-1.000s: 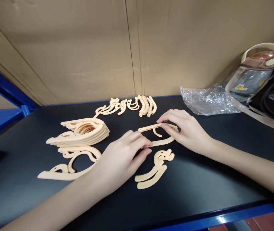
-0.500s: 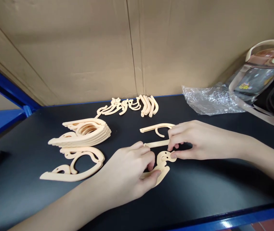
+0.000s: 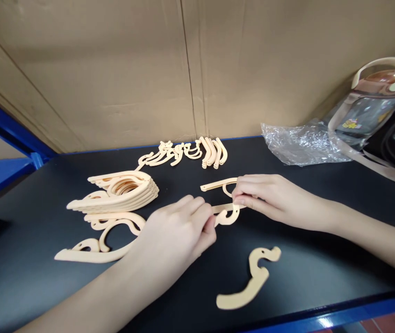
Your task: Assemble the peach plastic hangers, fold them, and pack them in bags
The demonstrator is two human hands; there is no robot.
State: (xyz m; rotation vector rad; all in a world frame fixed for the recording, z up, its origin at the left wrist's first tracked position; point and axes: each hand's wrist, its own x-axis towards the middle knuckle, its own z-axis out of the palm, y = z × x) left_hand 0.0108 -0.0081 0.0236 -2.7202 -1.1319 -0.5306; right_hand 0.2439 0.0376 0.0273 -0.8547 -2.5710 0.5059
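A: Well, where do the hands sit against the stack of cream cut-outs (image 3: 121, 194)?

B: Both are to the right of the stack. The left hand (image 3: 176, 233) is nearer to it and closer to the person; the right hand (image 3: 270, 199) is further right.

A: What have they got?

B: The left hand is curled nearly closed, with thumb and forefinger pinched on the end of a small hook piece (image 3: 228, 216). The right hand is half curled, its fingertips (image 3: 241, 200) closed on a thin strip (image 3: 223, 207) that touches the top of the hook piece.

A: So the hook piece is between them?

B: Yes, right of the stack, between the two hands. I can't tell whether it is lifted off the black tabletop (image 3: 322, 268).

A: Anything else?

B: A curved frame (image 3: 214, 185) lies flat just beyond the strip, one end under the right fingers. An S-shaped piece (image 3: 249, 282) lies loose, well right of the stack and nearer the person. One large cut-out (image 3: 103, 240) lies just in front of the stack, and a row of small pieces (image 3: 186, 155) lies behind it. Far right of the stack are a crumpled clear bag (image 3: 301, 143) and a bottle (image 3: 367, 106).
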